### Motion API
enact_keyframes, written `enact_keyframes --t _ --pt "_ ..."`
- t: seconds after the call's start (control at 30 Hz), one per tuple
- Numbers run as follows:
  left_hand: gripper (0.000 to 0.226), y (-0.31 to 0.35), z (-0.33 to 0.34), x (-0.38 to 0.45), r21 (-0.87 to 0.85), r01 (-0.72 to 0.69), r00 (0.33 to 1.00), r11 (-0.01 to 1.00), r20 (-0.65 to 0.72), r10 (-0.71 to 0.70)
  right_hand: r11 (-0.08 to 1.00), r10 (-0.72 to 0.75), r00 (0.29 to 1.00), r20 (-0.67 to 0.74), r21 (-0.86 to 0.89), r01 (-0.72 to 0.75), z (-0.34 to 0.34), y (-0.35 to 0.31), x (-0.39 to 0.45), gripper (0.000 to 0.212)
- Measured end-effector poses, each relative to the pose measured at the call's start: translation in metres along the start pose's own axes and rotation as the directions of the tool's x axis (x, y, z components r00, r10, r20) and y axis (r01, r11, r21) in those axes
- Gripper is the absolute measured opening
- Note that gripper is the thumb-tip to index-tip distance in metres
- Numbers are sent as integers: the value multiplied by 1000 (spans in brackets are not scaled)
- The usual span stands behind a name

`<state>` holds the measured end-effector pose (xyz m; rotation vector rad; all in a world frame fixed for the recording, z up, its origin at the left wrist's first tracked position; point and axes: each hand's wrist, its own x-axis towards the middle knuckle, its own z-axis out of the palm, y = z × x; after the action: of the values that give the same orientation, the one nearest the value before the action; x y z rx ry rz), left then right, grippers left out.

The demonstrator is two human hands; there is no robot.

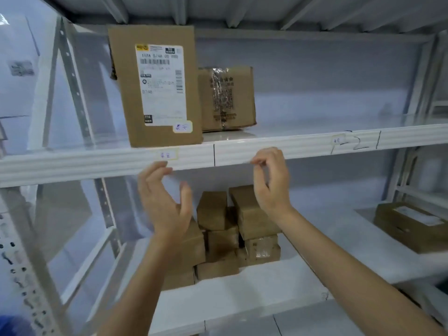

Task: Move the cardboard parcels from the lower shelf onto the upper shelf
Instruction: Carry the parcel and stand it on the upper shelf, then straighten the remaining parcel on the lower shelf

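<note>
A tall cardboard parcel (155, 86) with a white shipping label stands upright at the front left of the upper shelf (303, 144). A smaller taped parcel (226, 98) stands behind it to the right. On the lower shelf (242, 294) lies a stack of several small brown parcels (225, 236). My left hand (164, 202) and my right hand (271, 183) hover empty just below the upper shelf's front edge, in front of the stack, fingers curled and apart.
A flat brown box (412, 224) rests on the neighbouring rack's shelf at the right. White perforated uprights (75, 88) frame the left side. The right half of the upper shelf holds nothing.
</note>
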<state>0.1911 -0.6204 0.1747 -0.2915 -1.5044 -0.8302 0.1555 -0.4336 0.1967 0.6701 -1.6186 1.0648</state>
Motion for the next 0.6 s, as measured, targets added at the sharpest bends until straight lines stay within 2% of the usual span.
enact_keyframes --t 0.03,0.1,0.17,0.2,0.23,0.3,0.33,0.37,0.4,0.43,0.5,0.6 --pt "28 0 12 -24 35 28 992 999 124 -32 997 36 996 78 -65 -31 -11 15 -17 19" --pt "31 1 38 -70 113 89 916 990 380 -126 955 245 946 214 -219 -198 -34 46 -53 19" --pt "34 3 64 -113 189 133 759 973 612 -222 851 473 840 264 -383 -359 -63 79 -85 17" --pt "35 5 79 -134 260 130 657 957 700 -280 769 589 764 264 -472 -431 -80 96 -99 16" --pt "36 6 94 -155 355 110 542 929 762 -355 665 710 657 253 -546 -509 -99 109 -111 14" --pt "44 16 123 -193 512 58 328 857 801 -501 428 899 386 207 -603 -674 -143 138 -135 15" --pt "49 24 136 -209 551 78 216 831 804 -554 326 945 269 186 -581 -746 -167 150 -145 15" --pt "53 34 148 -224 570 108 108 815 808 -579 231 972 165 166 -555 -799 -192 158 -153 12" --pt "54 43 163 -239 555 95 42 826 827 -560 145 987 83 137 -533 -834 -219 164 -162 10" --pt "55 56 176 -252 553 99 2 828 832 -556 59 995 10 99 -509 -859 -247 169 -170 11" --pt "51 85 205 -273 551 108 -55 828 834 -548 -93 994 -107 14 -401 -911 -302 179 -183 30" --pt "47 146 264 -314 571 192 -121 798 821 -558 -190 982 -176 -76 -284 -940 -393 205 -194 46"
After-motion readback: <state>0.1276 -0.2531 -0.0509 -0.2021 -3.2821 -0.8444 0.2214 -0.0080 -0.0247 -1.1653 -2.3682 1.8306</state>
